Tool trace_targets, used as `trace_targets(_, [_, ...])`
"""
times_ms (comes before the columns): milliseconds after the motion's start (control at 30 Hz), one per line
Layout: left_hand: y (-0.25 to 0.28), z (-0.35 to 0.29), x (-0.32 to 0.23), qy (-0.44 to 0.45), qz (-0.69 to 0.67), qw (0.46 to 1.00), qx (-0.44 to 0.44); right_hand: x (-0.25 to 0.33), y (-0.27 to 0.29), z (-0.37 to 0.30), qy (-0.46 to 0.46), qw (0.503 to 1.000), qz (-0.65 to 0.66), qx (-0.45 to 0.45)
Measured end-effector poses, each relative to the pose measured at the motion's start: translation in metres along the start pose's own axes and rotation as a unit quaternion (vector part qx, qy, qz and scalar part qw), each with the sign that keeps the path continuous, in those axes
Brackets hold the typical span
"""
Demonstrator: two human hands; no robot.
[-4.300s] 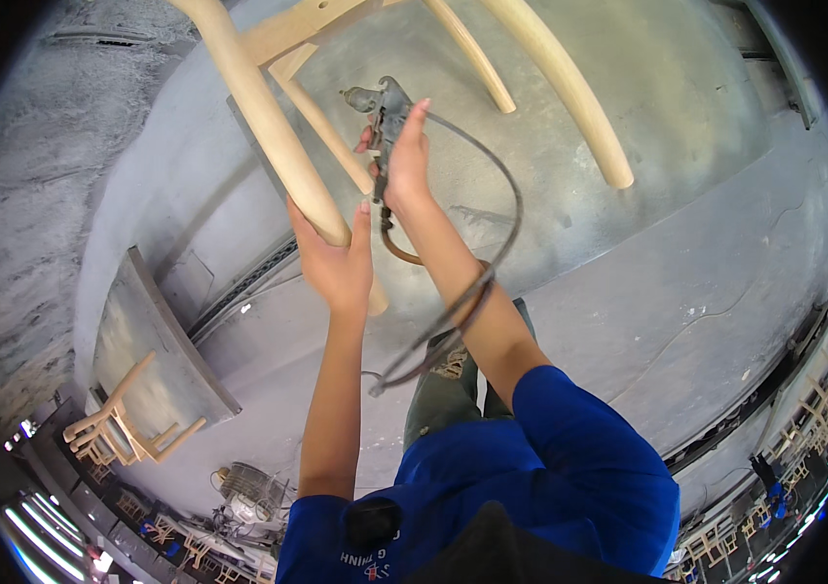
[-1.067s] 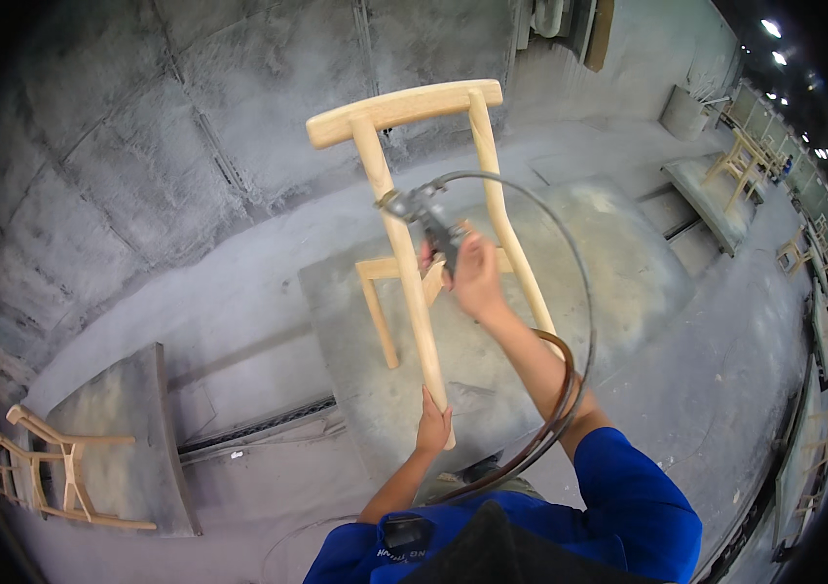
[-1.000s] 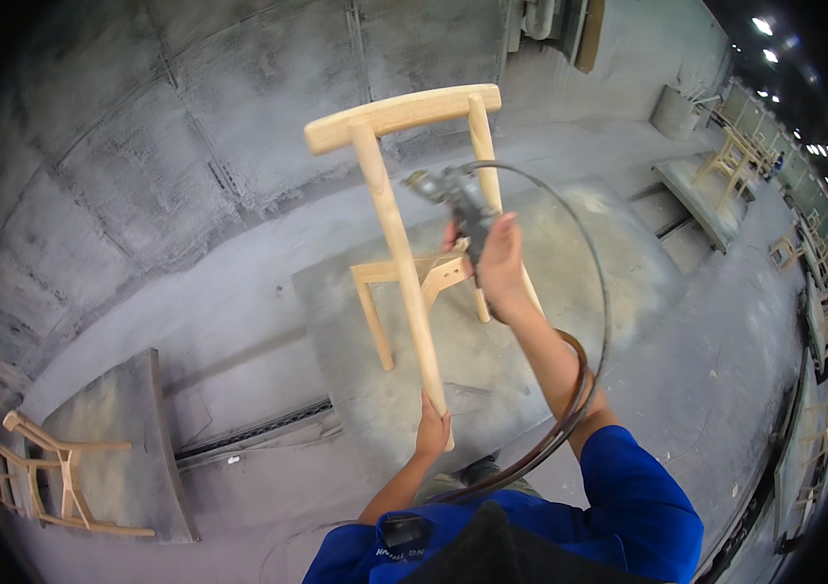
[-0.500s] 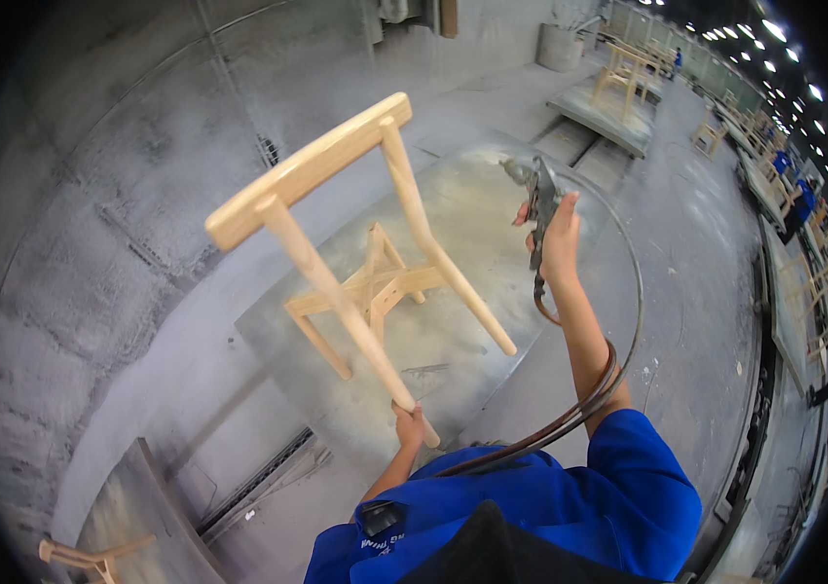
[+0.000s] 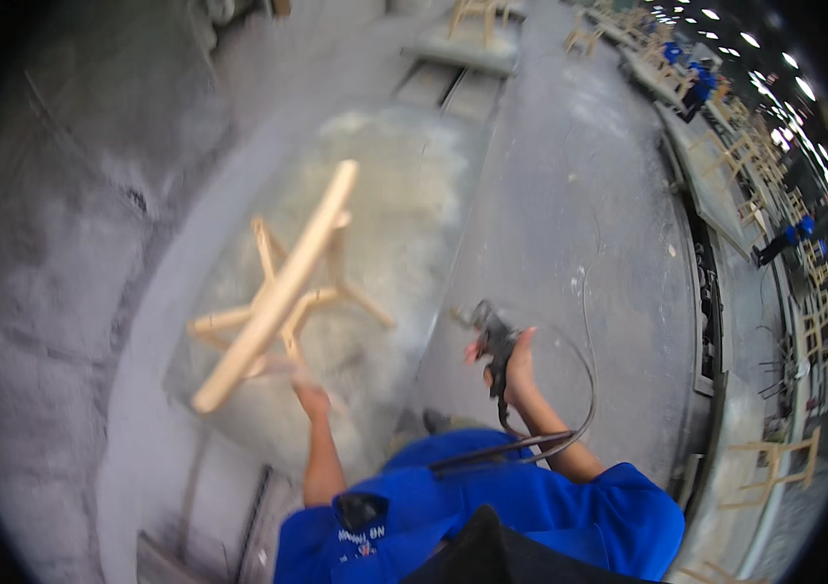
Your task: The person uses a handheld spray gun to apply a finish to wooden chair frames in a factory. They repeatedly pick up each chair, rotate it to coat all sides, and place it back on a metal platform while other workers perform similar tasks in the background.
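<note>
A pale wooden chair frame [image 5: 279, 287] without a seat stands over the metal platform [image 5: 389, 185] in front of me. Its long back rail slants towards me, with crossed braces and legs below it, partly blurred. My left hand [image 5: 311, 397] is closed round one of the frame's back legs, though motion smears the fingers. Off to the right of the frame, my right hand [image 5: 521, 370] grips a dark spray gun [image 5: 498, 348] by its handle, the nozzle end turned to the left. A thin hose [image 5: 591, 389] loops from the gun round my right forearm.
A stained grey wall [image 5: 54, 243] rises on the left. Another platform [image 5: 462, 47] with a wooden frame lies ahead. Along the right run a floor track [image 5: 706, 321] and a row of platforms with wooden frames; people in blue [image 5: 701, 88] are there.
The chair frame has turned, its back rail now lower and steeper. My left hand has moved up and left with it. My right hand has lowered the spray gun; the view has swung right.
</note>
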State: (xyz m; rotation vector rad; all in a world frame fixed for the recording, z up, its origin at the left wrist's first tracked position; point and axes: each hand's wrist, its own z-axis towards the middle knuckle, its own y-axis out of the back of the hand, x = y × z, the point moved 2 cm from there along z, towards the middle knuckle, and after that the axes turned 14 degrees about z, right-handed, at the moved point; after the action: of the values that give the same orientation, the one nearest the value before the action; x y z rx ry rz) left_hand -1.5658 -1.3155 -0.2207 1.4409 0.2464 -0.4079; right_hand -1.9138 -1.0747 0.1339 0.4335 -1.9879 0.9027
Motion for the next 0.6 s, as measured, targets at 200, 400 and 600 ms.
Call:
trace_targets(200, [0.004,-0.010,-0.005,0.044,0.086,0.985,0.141,0.035,0.011,-0.024,0.061,0.982,0.165,0.071])
trace_targets(400, [0.074,-0.203,0.002,0.020,-0.072,0.895,0.439,-0.027,0.029,0.064,-0.064,0.986,0.154,-0.021])
trace_targets(600, [0.184,-0.413,-0.003,0.292,-0.308,0.833,0.354,-0.122,0.099,0.125,-0.135,0.974,0.109,-0.147])
